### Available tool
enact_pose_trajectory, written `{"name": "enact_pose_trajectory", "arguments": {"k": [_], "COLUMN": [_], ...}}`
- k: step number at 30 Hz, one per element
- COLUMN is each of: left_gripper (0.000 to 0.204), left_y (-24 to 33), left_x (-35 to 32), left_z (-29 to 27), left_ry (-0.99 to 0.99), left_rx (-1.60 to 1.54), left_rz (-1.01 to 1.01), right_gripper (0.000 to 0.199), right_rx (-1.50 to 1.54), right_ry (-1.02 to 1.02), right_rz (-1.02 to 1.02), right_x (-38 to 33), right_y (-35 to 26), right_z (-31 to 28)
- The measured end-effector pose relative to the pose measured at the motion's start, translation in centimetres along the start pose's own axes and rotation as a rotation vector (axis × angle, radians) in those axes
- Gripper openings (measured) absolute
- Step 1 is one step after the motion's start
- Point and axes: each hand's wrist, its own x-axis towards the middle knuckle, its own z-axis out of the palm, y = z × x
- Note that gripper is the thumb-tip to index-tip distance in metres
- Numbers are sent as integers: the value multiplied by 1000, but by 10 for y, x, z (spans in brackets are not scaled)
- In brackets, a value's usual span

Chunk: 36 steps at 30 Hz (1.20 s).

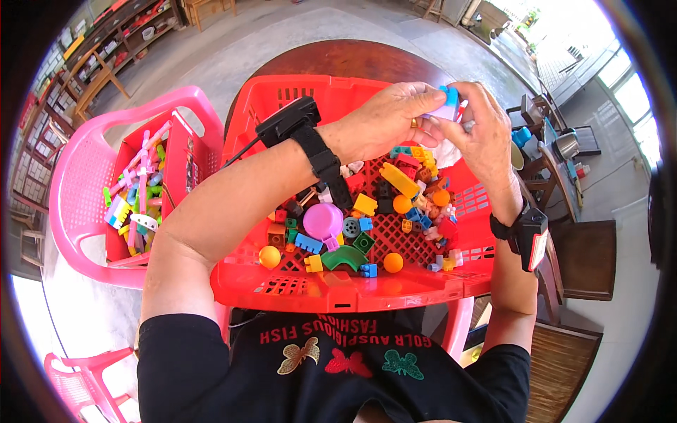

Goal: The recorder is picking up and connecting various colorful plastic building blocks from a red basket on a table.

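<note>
Over the far right part of a red plastic basket point(338, 299), my two hands meet around a small blue and pale-lilac toy block piece point(446, 106). My left hand point(384, 121) pinches it from the left between thumb and fingers. From the other side my right hand point(485, 130) curls round it, its fingertips covering part of it. Whether it is one block or two joined ones, I cannot tell. Below the hands lie mixed toy blocks, among them a long yellow block point(399, 180), a purple round cup-like piece point(323, 221) and a green arch point(344, 258).
The basket rests on a round brown table point(310, 58). On the left, a pink plastic chair point(74, 204) holds a red box point(182, 166) full of colourful toy pieces. Several orange balls point(393, 263) lie among the blocks. A wooden stool point(584, 261) stands at the right.
</note>
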Motion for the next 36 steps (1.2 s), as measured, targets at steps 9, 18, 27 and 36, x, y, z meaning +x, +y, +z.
{"name": "enact_pose_trajectory", "arguments": {"k": [9,18,27,36], "left_gripper": [29,21,21,27], "left_y": [11,33,41,15], "left_x": [6,12,8,10], "left_z": [-3,-73,-66,-65], "left_ry": [9,395,450,405], "left_rx": [151,226,239,360], "left_rz": [38,233,278,326], "right_gripper": [43,24,24,28], "right_rx": [-14,116,-268,-215], "right_ry": [-20,-628,-824,-766], "right_rz": [0,-171,-409,-267], "right_x": [-1,-18,-14,-13], "right_y": [11,57,19,38], "right_z": [7,85,180,158]}}
